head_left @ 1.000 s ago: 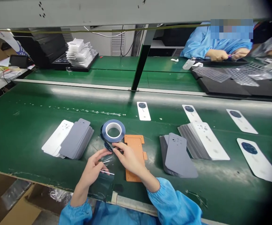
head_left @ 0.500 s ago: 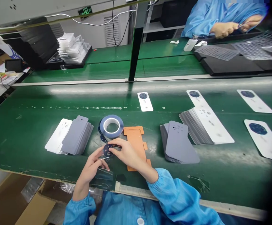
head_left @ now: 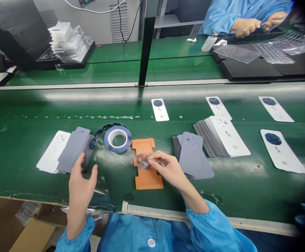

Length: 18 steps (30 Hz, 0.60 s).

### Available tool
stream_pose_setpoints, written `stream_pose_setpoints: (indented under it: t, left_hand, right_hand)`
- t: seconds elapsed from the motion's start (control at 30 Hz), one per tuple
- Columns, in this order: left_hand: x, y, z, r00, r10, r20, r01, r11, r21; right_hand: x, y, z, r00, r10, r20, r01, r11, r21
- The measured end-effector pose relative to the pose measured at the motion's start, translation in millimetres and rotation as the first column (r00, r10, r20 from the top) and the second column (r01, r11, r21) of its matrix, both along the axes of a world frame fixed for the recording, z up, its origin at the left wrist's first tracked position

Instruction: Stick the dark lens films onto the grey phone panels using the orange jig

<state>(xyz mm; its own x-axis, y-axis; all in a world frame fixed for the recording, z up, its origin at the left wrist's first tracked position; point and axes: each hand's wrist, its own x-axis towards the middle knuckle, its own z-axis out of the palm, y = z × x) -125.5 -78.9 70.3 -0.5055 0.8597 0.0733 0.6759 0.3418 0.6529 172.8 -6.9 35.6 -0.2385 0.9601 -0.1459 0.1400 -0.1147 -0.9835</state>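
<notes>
My right hand [head_left: 168,168] pinches a round dark sticker with holes [head_left: 143,161] above the orange plate [head_left: 148,180]. My left hand [head_left: 82,182] has its fingers apart and holds nothing, just in front of the left stack of grey sheets [head_left: 72,148]. A blue tape roll [head_left: 118,139] lies behind and left of the plate. From it a strip with dark round stickers [head_left: 99,133] curves to the left, its end near the grey stack.
White sheets [head_left: 53,152] lie far left. Right of the plate are grey sheets [head_left: 194,155] and a fanned white stack [head_left: 229,136]. Single white cards with dark discs [head_left: 160,113] lie farther back. A post [head_left: 146,45] stands behind. Across the bench a person's hands [head_left: 245,27] work.
My hands have parted: the right moved right over the orange plate with the sticker, the left moved left and opened. The sticker strip now curves behind and left of the tape roll.
</notes>
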Motion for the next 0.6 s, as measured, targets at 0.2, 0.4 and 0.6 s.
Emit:
stream_pose_setpoints:
  t: [0.2,0.4,0.6]
  left_hand:
    - [70.8,31.6,-13.1,0.92,-0.311,0.237,0.308,0.95,0.051]
    - [102.5,62.0,-47.4,0.88,-0.441,0.176,0.455,0.889,-0.048]
    - [106.5,53.3,-54.4,0.798,-0.602,0.01,0.602,0.797,-0.053]
  right_hand:
    - [5.0,33.0,-14.0,0.98,-0.043,0.196,0.029,0.997,0.073]
    - [-1.5,54.4,-20.7,0.904,-0.063,0.422,0.011,0.992,0.126]
    - [-0.6,60.6,-19.2,0.889,-0.044,0.455,-0.003,0.995,0.101]
